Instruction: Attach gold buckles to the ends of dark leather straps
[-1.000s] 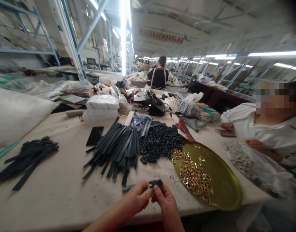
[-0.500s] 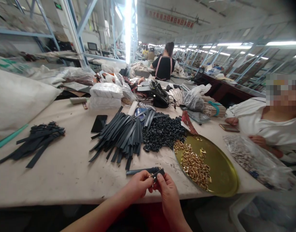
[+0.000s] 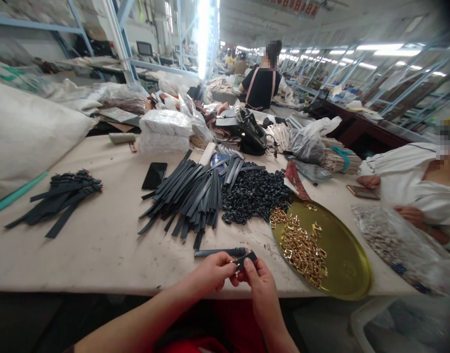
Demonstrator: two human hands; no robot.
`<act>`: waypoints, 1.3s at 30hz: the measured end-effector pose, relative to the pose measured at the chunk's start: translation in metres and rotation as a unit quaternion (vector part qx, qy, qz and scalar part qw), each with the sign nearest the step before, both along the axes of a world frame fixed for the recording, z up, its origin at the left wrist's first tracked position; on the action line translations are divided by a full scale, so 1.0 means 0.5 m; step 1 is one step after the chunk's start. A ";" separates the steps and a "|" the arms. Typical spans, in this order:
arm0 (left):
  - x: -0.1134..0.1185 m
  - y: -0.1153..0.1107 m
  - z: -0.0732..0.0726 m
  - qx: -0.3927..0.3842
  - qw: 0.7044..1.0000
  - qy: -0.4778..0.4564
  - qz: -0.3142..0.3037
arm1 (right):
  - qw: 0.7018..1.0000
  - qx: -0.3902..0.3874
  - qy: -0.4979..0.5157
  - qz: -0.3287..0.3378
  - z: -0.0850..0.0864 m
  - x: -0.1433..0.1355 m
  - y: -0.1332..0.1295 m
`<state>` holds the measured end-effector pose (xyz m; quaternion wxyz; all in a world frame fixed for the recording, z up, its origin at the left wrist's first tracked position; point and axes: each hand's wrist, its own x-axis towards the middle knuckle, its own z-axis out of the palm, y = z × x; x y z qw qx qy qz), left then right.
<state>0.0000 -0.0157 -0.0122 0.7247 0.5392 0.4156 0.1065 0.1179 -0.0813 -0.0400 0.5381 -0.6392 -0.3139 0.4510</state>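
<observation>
Close to the table's front edge, my right hand (image 3: 262,282) pinches a short dark strap (image 3: 246,261) between thumb and fingers. My left hand (image 3: 217,269) meets it from the other side, its fingers closed on a small gold buckle (image 3: 234,262) at the strap's end. The fingers hide most of the buckle. Just beyond them lies a dark strap with a buckle fitted (image 3: 219,252). A fanned pile of dark straps (image 3: 188,193) is farther back, beside a heap of small black loops (image 3: 254,193). Gold buckles (image 3: 302,250) lie heaped on a round gold tray (image 3: 348,255).
A bundle of dark straps (image 3: 65,193) lies on the left, and a black phone (image 3: 154,175) behind the strap pile. Plastic-wrapped packs (image 3: 166,130) and a black bag (image 3: 249,132) line the back. At right sits a person in white (image 3: 412,171) by a clear plastic bag (image 3: 387,245).
The camera view has shifted, so the table's contents appear slightly higher and farther right. Both hands stay together on the strap and buckle, with only slight finger movement.
</observation>
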 end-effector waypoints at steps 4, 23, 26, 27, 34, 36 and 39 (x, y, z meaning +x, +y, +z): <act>-0.003 -0.010 -0.011 0.130 0.989 0.071 0.019 | 0.984 0.019 -0.177 0.028 -0.002 0.004 -0.008; -0.055 -0.041 -0.001 0.142 0.988 0.033 -0.058 | 0.996 -0.007 0.024 0.081 0.009 -0.013 -0.035; -0.056 -0.037 -0.011 0.157 0.985 0.062 -0.033 | 0.993 0.019 -0.104 0.058 0.012 -0.014 -0.042; -0.056 -0.035 -0.014 0.160 0.984 0.073 -0.025 | 0.990 0.026 -0.120 0.063 0.011 -0.014 -0.043; -0.052 -0.025 -0.017 0.222 0.972 0.073 -0.022 | 0.988 0.024 -0.064 0.137 -0.018 -0.013 -0.034; -0.045 -0.019 -0.021 0.254 0.963 0.077 -0.048 | 0.985 0.022 -0.060 0.159 -0.029 0.007 -0.018; -0.030 -0.002 -0.038 0.245 0.964 0.092 -0.042 | 0.979 0.027 -0.151 0.136 -0.040 0.072 0.024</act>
